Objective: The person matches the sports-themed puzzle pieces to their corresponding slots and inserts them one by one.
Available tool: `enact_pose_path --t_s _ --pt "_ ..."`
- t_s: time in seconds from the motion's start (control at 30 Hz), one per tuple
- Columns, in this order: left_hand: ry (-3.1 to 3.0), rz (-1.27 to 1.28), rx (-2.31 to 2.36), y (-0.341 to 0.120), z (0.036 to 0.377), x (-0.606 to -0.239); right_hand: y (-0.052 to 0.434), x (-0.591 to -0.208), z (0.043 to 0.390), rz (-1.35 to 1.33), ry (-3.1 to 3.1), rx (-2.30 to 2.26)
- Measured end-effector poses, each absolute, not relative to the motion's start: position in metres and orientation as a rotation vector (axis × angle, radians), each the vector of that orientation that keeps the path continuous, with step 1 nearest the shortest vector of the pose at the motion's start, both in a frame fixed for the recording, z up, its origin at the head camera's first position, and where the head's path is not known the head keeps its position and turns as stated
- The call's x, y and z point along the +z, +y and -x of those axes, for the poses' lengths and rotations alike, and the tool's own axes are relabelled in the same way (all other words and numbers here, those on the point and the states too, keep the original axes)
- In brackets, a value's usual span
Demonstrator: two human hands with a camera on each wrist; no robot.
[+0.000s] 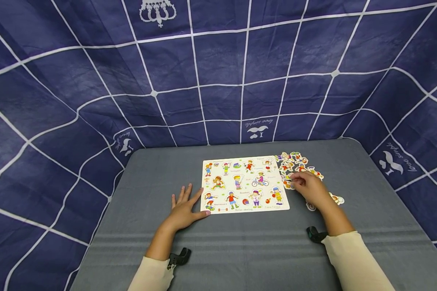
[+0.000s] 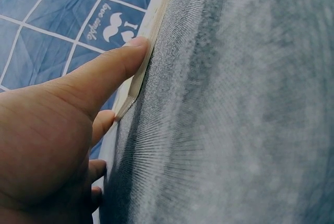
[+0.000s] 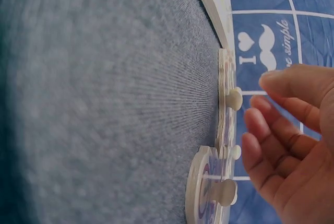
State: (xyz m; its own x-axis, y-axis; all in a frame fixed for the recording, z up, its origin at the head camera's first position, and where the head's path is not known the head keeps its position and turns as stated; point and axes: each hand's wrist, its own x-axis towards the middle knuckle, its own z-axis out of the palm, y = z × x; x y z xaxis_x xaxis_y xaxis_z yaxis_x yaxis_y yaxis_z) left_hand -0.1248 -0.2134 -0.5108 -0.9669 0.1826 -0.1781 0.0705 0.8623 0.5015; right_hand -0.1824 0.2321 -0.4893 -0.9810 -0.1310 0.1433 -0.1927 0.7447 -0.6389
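Pieces (image 1: 287,167) in the shape of small figures lie in a loose group along the right side of the printed board (image 1: 247,185), beside the right hand (image 1: 310,188) and well apart from the left. From the right fingertips, most of this group stretches away toward the far side, while the nearest pieces lie just under them and slightly leftward. In the right wrist view a pale knob (image 3: 224,192) rises from a rounded piece, and the bent thumb and fingers are near the knobs but apart from them. No piece shows within that hand, though part of its grip is hidden behind the thumb. A round piece (image 1: 310,206) and a pale piece (image 1: 336,199) lie on the near side of the group, partly covered by the right hand and forearm. Just left of the group, the board lies flat, its long axis running left to right across the person's front, with only a slight slant. At its opposite end rests the left hand (image 1: 182,212), fingers spread and thumb touching the near left corner, clamped on nothing. So the board lies between the hands, and the right one is clearly nearer the pieces. Beneath everything is the grey tabletop (image 1: 247,246); beyond it hangs a blue checked cloth (image 1: 218,101).
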Motion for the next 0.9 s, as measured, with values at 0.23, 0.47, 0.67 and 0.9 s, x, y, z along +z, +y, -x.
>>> enact_pose_path --t_s 0.23,0.47,0.67,0.9 --pt "2.815 -0.193 0.753 -0.2124 0.1242 -0.5099 0.2344 -0.4921 0.1859 -0.263 -2.953 0.958" --pt "2.815 -0.192 0.744 -0.2115 0.1242 -0.5101 0.2364 -0.4934 0.1887 -0.293 -2.999 0.898" --pt "2.816 -0.188 0.764 -0.2113 0.1243 -0.5099 0.2382 -0.4909 0.1890 -0.353 -2.998 0.898" --pt "2.814 -0.181 0.774 -0.2129 0.1245 -0.5121 0.2385 -0.4895 0.1900 -0.409 -3.001 0.886"
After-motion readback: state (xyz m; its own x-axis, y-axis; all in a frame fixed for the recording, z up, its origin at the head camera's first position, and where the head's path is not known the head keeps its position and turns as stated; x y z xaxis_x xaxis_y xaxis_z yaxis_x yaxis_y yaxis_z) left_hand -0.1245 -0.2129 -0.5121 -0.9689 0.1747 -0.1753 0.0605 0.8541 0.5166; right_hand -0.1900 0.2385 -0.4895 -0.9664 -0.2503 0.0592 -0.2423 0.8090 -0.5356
